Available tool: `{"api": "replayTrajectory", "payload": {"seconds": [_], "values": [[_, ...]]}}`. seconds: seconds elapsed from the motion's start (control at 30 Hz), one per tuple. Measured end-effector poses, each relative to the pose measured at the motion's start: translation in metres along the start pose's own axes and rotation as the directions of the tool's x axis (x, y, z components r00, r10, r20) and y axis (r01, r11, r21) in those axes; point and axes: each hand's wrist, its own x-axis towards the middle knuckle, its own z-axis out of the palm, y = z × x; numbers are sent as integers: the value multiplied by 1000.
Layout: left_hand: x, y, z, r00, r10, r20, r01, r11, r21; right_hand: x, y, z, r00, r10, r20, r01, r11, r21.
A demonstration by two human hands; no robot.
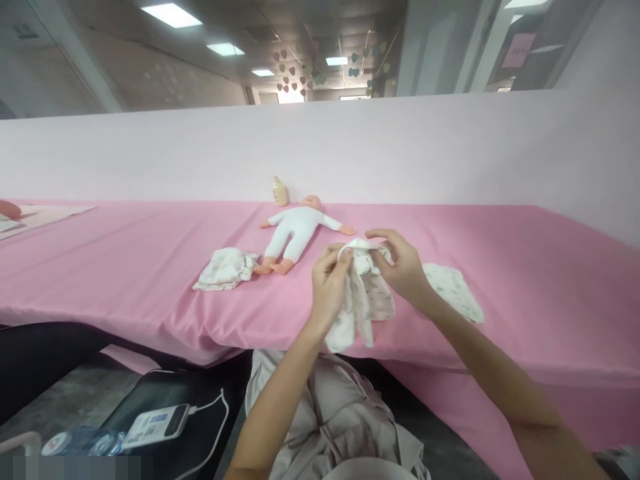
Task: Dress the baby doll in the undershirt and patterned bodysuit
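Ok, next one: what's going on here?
A person holds a white printed cloth up at its top edge with the left hand and right hand, over the near side of a pink-covered table. Beyond it, a doll in white lies with arms spread, a bottle near its head. A bundled cloth lies by its feet.

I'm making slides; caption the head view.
Left hand and right hand hold a small patterned white garment near a baby doll on a pink tablecloth.
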Motion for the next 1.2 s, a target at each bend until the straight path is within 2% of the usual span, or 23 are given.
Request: {"api": "replayTrajectory", "payload": {"seconds": [0.07, 0.13, 0.2, 0.3, 0.4, 0.47, 0.53, 0.57, 0.63, 0.73, 0.83, 0.9, 1.03, 1.13, 1.2], "values": [[7, 1, -9, 991, -134, -27, 130, 982, -136, 8, 8, 0, 994, 30, 107, -24, 998, -59], [16, 1, -19, 977, -207, -53, 193, 963, -190, 14, 19, -2, 969, 92, 229, -61, 988, -141], [25, -1, -30, 975, -215, -57, 203, 965, -166, 18, 29, -5, 937, 175, 302, -105, 967, -234], [39, -2, -43, 976, -208, -61, 203, 976, -76, 23, 37, -11, 913, 266, 310, -190, 948, -255], [46, 1, -51, 989, -136, -57, 140, 988, 67, 28, 34, -21, 866, 365, 341, -382, 924, -18], [46, 6, -54, 998, -63, 11, 58, 969, 239, 29, 27, -26, 821, 433, 373, -526, 827, 197], [42, 11, -55, 995, -21, 103, -25, 905, 425, 27, 16, -29, 802, 464, 377, -586, 735, 340], [40, 12, -56, 990, -14, 143, -60, 865, 498, 25, 10, -29, 804, 467, 367, -586, 726, 360], [36, 15, -57, 979, -3, 205, -120, 802, 585, 20, -2, -29, 839, 449, 308, -531, 799, 283], [37, 16, -64, 965, 72, 251, -215, 767, 604, 17, -13, -31, 910, 373, 179, -376, 926, -19], [41, 16, -77, 959, 134, 251, -257, 784, 565, 19, -12, -43, 917, 328, 226, -293, 940, -176], [44, 18, -88, 967, 120, 225, -227, 810, 541, 22, -6, -55, 926, 270, 265, -229, 957, -176], [44, 25, -104, 986, 20, 166, -101, 863, 496, 21, 9, -81, 981, 68, 181, -57, 996, -65], [44, 34, -108, 996, 0, 87, -41, 881, 472, 18, 10, -98, 993, 42, 111, -39, 999, -28], [46, 41, -109, 999, 24, 29, -35, 884, 466, 17, 3, -106, 997, 66, 46, -61, 992, -109]]}}
